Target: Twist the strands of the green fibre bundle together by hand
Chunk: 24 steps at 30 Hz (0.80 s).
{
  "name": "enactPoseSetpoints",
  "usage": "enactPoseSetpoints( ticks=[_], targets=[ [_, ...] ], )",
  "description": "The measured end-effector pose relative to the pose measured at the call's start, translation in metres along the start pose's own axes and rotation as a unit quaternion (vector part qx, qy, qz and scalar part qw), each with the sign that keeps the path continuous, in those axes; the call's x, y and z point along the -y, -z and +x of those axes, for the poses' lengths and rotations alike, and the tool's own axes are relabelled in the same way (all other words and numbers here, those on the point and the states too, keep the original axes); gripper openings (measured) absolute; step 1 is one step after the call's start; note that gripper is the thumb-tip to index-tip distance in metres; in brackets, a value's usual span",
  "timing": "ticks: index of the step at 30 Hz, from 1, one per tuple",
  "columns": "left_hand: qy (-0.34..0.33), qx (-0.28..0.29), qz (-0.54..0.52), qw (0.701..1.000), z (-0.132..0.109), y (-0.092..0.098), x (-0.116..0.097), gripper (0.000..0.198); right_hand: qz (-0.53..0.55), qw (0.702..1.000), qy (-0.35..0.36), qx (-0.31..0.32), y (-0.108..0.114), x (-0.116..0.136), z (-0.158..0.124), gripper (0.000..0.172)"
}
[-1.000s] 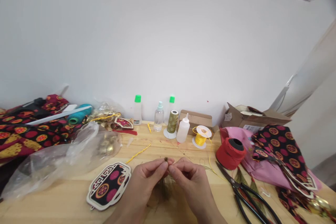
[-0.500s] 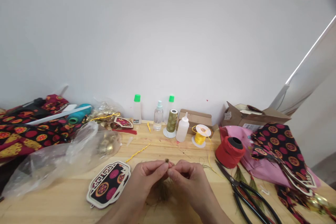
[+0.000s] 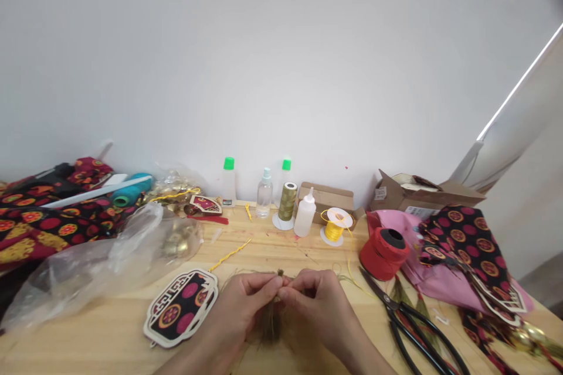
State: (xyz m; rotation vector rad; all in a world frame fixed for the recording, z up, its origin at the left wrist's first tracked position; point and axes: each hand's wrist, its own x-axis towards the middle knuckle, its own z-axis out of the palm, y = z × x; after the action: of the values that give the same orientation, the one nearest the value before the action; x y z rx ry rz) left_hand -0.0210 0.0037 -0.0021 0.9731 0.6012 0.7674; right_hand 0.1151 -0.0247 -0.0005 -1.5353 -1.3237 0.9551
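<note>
My left hand (image 3: 241,310) and my right hand (image 3: 320,303) meet at the near middle of the wooden table (image 3: 109,343). Both pinch the top of a small olive-brown tassel of fine fibres (image 3: 273,321), whose tuft tip pokes up between the fingertips. The strands hang down between my palms. A patterned fabric-covered cut-out piece (image 3: 181,306) lies flat just left of my left hand. Black scissors (image 3: 411,325) lie to the right of my right hand.
A red thread cone (image 3: 384,253), yellow cord spool (image 3: 336,226), olive thread spool (image 3: 287,204) and several small bottles (image 3: 229,181) stand behind. Clear plastic bags (image 3: 101,258) and patterned cloth (image 3: 48,217) fill the left; pink cloth, patterned pieces (image 3: 466,246) and cardboard boxes (image 3: 422,193) the right.
My hands have dropped slightly toward me while keeping their pinch on the tassel; the tuft sits a little lower. Nothing else on the table moved.
</note>
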Motion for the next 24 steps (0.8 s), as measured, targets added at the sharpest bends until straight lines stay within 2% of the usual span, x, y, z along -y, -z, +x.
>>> enactPoseSetpoints(
  ticks=[8, 11, 15, 21, 24],
  targets=[
    [0.036, 0.013, -0.008, 0.999, 0.000, -0.002, -0.004, 0.013, 0.054, 0.996, -0.058, 0.048, 0.002, 0.004, 0.001, 0.025],
    [0.041, 0.033, -0.034, 0.998, 0.001, -0.002, -0.003, 0.012, 0.069, 0.993, -0.061, 0.071, 0.004, 0.004, 0.000, 0.029],
    [0.049, 0.042, -0.056, 0.996, 0.000, -0.002, -0.002, 0.012, 0.079, 0.992, -0.068, 0.072, 0.007, 0.004, -0.001, 0.029],
    [0.053, 0.028, -0.064, 0.996, -0.003, -0.004, -0.003, 0.016, 0.118, 0.990, -0.040, 0.061, 0.007, 0.008, 0.000, 0.032],
    [0.068, 0.013, -0.047, 0.996, -0.003, -0.003, -0.004, 0.017, 0.129, 0.990, -0.009, 0.049, 0.011, 0.014, -0.001, 0.027]
  ],
)
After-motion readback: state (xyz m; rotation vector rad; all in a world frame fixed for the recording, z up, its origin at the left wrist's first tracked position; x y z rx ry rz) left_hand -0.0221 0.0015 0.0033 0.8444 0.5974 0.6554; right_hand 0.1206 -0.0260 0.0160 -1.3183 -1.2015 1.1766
